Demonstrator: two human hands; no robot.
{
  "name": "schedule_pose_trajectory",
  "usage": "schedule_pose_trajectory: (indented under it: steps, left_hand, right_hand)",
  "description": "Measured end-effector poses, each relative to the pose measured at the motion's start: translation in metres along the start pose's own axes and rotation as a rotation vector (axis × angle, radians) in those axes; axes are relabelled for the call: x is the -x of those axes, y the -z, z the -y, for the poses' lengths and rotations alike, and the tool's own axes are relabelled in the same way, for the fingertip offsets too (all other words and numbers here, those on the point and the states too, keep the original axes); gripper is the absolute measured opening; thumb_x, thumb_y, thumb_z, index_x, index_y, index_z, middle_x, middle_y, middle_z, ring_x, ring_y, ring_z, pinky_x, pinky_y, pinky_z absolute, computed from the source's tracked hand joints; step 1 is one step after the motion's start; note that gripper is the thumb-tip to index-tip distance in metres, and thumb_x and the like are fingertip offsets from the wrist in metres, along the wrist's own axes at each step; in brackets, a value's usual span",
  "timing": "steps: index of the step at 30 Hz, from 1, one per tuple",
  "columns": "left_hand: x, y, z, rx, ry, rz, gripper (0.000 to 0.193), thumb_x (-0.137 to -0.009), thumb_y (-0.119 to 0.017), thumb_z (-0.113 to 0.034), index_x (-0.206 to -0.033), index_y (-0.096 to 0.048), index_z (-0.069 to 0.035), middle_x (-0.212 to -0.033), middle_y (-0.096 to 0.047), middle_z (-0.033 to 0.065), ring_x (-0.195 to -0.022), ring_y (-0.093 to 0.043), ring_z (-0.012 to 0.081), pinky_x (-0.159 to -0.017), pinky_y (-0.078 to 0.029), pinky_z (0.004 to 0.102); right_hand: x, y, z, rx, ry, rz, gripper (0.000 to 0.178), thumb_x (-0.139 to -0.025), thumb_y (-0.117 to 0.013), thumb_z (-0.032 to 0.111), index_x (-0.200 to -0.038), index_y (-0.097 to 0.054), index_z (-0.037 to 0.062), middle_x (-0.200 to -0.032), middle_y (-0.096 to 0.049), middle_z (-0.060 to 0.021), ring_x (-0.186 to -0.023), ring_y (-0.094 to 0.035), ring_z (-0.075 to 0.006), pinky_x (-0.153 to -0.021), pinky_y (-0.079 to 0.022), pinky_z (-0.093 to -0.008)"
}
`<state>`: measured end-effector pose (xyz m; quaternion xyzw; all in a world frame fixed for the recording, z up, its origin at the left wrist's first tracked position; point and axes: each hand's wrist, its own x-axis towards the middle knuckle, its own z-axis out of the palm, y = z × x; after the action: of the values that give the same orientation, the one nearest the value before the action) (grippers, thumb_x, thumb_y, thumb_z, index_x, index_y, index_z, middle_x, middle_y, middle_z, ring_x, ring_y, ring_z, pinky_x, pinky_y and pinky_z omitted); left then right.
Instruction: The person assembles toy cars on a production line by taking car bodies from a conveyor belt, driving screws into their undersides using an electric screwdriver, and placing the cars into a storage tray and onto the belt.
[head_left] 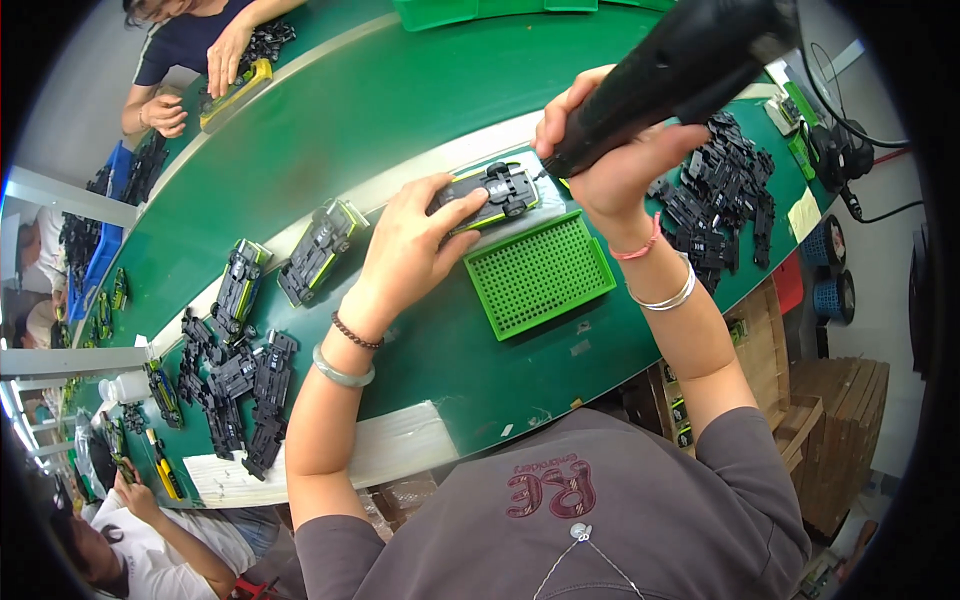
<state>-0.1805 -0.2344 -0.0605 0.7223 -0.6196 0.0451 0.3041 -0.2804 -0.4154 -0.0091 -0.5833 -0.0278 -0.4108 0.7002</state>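
- Black underside up, just beyond the green mesh tray (540,275): toy car (512,188).
- Gripped and pinned by the left hand (410,240), laid over one end.
- Wrapped around a black power driver (665,85): right hand (625,165); nose close to the car's other end, contact hard to tell.
- Apparently fastening the chassis; next, likely calls for a steady car and a squarely seated tip.

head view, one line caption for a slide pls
Left hand holds an upturned toy car beside a green tray while the right hand grips a black handheld tool near the car.
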Motion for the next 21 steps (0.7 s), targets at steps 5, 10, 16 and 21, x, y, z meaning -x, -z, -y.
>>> schedule_pose_trajectory:
  steps: [5, 10, 16, 21]
  left_hand:
    - [-0.002, -0.002, 0.002, -0.010, -0.008, -0.012, 0.042, -0.072, -0.070, -0.014, -0.113, -0.060, -0.012, -0.114, -0.052, 0.0182, -0.103, -0.051, 0.0348, -0.088, -0.043, 0.0403]
    - [0.001, 0.000, 0.000, 0.007, -0.003, -0.015, 0.042, -0.072, -0.070, -0.014, -0.113, -0.060, -0.012, -0.114, -0.051, 0.0181, -0.103, -0.051, 0.0349, -0.088, -0.043, 0.0407]
    - [0.000, -0.001, 0.000, 0.034, 0.008, 0.004, 0.042, -0.073, -0.070, -0.013, -0.114, -0.059, -0.012, -0.116, -0.050, 0.0184, -0.106, -0.049, 0.0352, -0.090, -0.042, 0.0409]
    - [0.000, -0.004, 0.002, 0.048, 0.009, -0.031, 0.042, -0.069, -0.071, -0.013, -0.110, -0.060, -0.012, -0.111, -0.052, 0.0186, -0.101, -0.050, 0.0349, -0.087, -0.043, 0.0424]
  right_hand:
    - [-0.004, 0.000, -0.019, 0.013, 0.010, -0.043, 0.093, -0.062, -0.026, 0.090, -0.082, -0.049, 0.0021, -0.056, -0.052, -0.0109, -0.048, -0.053, -0.0209, -0.048, -0.045, -0.0308]
    - [0.001, -0.001, -0.023, 0.035, 0.000, -0.008, 0.092, -0.063, -0.027, 0.089, -0.082, -0.047, 0.0017, -0.056, -0.051, -0.0101, -0.049, -0.053, -0.0201, -0.049, -0.045, -0.0306]
    - [0.000, 0.001, -0.022, 0.105, -0.013, 0.039, 0.092, -0.062, -0.027, 0.089, -0.083, -0.047, 0.0020, -0.056, -0.050, -0.0094, -0.050, -0.052, -0.0194, -0.049, -0.045, -0.0297]
    - [0.001, 0.000, -0.029, 0.106, -0.013, 0.063, 0.089, -0.064, -0.030, 0.087, -0.083, -0.047, 0.0025, -0.063, -0.048, -0.0043, -0.051, -0.052, -0.0171, -0.045, -0.044, -0.0276]
